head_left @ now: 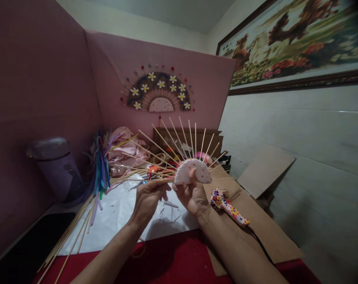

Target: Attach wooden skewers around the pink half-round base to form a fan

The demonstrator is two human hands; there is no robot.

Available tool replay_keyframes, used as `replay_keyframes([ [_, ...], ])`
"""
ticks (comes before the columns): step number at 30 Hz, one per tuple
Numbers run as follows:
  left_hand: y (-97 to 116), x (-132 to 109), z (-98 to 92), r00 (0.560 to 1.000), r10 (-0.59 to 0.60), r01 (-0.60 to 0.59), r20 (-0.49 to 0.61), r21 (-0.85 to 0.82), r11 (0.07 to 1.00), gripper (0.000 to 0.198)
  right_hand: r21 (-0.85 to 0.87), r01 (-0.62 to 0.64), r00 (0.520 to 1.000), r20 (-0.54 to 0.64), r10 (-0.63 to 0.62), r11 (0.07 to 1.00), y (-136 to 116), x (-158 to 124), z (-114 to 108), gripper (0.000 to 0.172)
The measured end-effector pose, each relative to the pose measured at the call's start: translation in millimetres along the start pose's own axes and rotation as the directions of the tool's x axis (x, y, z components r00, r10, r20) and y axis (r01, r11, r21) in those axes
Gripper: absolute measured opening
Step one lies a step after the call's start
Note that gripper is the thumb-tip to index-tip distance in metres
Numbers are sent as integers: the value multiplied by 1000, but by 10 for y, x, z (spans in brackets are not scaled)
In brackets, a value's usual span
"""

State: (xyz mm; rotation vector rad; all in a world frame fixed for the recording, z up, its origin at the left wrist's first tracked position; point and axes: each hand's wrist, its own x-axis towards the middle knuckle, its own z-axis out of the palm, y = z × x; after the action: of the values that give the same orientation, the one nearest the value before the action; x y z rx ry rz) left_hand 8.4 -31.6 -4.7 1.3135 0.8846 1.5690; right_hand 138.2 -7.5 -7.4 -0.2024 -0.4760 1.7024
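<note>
My right hand [193, 199] is closed around a half-round piece covered in white cloth with pink dots [203, 171], its thumb across the front. Thin wooden sticks [177, 137] fan out from the curved edge. At the left end of that piece, my left hand [148, 197] pinches the lowest stick [128, 180], which lies nearly level; its fingertips partly hide the joint. To the right of my right forearm, a glue gun with a floral pattern [230, 211] lies on a cardboard sheet [264, 236], its black cord running toward me.
Loose sticks [68, 232] and coloured pipe cleaners [103, 169] lie at left beside a purple bin [59, 169]. Pink dotted cloth [125, 138] is heaped behind. White sheeting [108, 221] covers part of the red table [164, 260]. A flowered fan decoration [155, 85] hangs on the pink panel.
</note>
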Motion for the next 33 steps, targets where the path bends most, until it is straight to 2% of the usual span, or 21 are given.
replay_keyframes([
  [5, 12, 74, -120, 997, -14, 27, -71, 180, 983, 17, -19, 43, 999, 14, -43, 999, -64, 65, -91, 29],
  [10, -35, 172, -256, 999, 0, 14, -46, 296, 955, 16, 4, 49, 997, 61, -49, 999, -99, 68, -58, 33],
  [15, -102, 273, -405, 1000, 6, -4, -4, 401, 916, 18, -6, 58, 997, 53, -58, 998, -110, 69, -43, 31],
  [20, -149, 322, -506, 999, -21, -1, 47, 421, 907, 17, 0, 62, 997, 55, -62, 998, -120, 90, -95, 29],
  [28, -228, 297, -439, 979, -174, 107, 111, 450, 886, 17, -2, 56, 998, 26, -56, 998, -103, 90, -99, 29],
  [30, -214, 312, -471, 980, -167, 100, 105, 465, 880, 19, 4, 62, 998, 6, -62, 998, -115, 94, -92, 29],
  [33, -151, 372, -601, 995, -82, 43, 52, 523, 852, 20, 17, 63, 998, -32, -63, 998, -143, 110, -91, 33],
])
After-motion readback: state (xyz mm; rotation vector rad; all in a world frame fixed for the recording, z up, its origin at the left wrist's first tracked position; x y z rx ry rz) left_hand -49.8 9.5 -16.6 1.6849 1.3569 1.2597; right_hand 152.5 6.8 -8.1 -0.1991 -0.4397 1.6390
